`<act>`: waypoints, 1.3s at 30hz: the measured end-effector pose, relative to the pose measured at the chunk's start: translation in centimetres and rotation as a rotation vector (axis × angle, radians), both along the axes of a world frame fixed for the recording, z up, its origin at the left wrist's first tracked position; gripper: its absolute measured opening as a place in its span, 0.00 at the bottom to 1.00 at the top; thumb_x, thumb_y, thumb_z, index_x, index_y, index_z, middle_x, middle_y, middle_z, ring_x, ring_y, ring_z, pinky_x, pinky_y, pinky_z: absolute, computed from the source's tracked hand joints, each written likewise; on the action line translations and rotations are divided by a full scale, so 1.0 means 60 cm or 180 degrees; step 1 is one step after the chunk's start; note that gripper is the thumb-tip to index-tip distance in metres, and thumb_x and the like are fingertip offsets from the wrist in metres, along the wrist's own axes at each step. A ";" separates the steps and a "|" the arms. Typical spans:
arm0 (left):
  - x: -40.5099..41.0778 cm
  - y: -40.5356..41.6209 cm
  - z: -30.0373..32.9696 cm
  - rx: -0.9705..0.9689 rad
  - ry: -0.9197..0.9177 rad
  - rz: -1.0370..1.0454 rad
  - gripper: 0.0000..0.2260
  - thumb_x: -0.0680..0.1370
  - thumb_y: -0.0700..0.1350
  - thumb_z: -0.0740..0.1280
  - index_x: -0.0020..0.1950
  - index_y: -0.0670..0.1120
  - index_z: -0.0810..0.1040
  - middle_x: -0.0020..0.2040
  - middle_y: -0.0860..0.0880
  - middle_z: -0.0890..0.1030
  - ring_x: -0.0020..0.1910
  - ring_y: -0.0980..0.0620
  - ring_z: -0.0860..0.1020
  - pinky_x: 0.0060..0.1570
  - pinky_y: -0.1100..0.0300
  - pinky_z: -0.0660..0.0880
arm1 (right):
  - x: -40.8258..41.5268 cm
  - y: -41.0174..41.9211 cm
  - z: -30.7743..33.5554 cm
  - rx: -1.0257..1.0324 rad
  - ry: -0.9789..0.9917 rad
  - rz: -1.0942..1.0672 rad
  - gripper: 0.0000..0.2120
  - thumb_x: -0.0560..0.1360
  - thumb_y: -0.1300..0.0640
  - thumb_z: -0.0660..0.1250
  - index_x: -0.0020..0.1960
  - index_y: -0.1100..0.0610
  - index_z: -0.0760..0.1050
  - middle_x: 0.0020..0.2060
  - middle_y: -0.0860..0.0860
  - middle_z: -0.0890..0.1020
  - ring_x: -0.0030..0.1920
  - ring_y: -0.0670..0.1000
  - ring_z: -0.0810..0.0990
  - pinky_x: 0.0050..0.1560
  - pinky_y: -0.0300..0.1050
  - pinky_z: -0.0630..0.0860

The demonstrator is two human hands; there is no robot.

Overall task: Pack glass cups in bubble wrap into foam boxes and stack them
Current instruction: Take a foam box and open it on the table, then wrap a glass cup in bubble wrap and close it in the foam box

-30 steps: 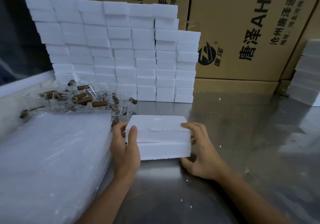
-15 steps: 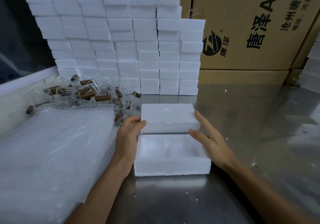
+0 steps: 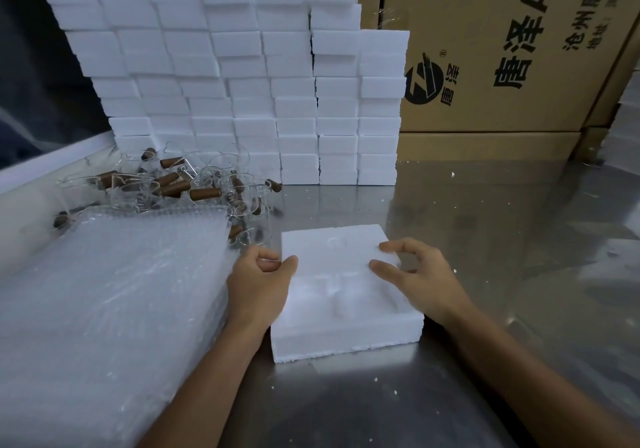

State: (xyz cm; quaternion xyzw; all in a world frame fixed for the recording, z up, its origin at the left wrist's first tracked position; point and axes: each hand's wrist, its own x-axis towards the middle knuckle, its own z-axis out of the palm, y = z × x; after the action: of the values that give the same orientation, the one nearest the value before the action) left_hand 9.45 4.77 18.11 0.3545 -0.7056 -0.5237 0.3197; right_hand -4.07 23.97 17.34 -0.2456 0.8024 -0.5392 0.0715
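Left hand (image 3: 258, 283) grips lid (image 3: 334, 250); right hand (image 3: 414, 279) fingers curl on it, over base (image 3: 346, 333); wrap (image 3: 104, 295) left of fingers, cups (image 3: 180, 186) and stack (image 3: 242, 76) beyond; carton (image 3: 502, 49) reads "唐泽".

Both hands (image 3: 258, 284) (image 3: 420, 279) hold foam lid (image 3: 334, 246) over base (image 3: 346, 338).
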 end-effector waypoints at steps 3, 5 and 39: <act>0.000 -0.001 0.001 -0.0058 -0.0050 -0.0027 0.07 0.76 0.46 0.72 0.50 0.50 0.76 0.41 0.54 0.81 0.40 0.55 0.79 0.34 0.61 0.70 | 0.001 -0.001 0.001 -0.0007 -0.0053 -0.0006 0.15 0.71 0.46 0.77 0.56 0.45 0.80 0.53 0.47 0.83 0.39 0.45 0.81 0.29 0.29 0.70; 0.001 -0.002 0.001 -0.0105 -0.0116 -0.0019 0.06 0.77 0.46 0.70 0.53 0.50 0.76 0.41 0.54 0.81 0.40 0.55 0.79 0.34 0.60 0.70 | 0.004 -0.002 0.000 0.0025 -0.0052 0.0013 0.14 0.71 0.46 0.76 0.55 0.45 0.81 0.49 0.44 0.83 0.36 0.40 0.80 0.29 0.28 0.68; -0.003 -0.018 -0.007 -0.0235 -0.0107 -0.0387 0.10 0.77 0.50 0.71 0.57 0.52 0.83 0.53 0.57 0.80 0.47 0.60 0.77 0.51 0.63 0.74 | 0.051 -0.376 0.167 0.1572 0.2310 0.1088 0.25 0.79 0.54 0.65 0.74 0.55 0.64 0.69 0.54 0.72 0.64 0.60 0.75 0.58 0.54 0.74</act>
State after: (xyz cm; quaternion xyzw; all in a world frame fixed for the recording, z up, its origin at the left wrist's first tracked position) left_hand 9.28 3.69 17.68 0.3077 -0.7499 -0.5097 0.2882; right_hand -1.03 1.41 27.36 -0.5224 0.8279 -0.1920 -0.0696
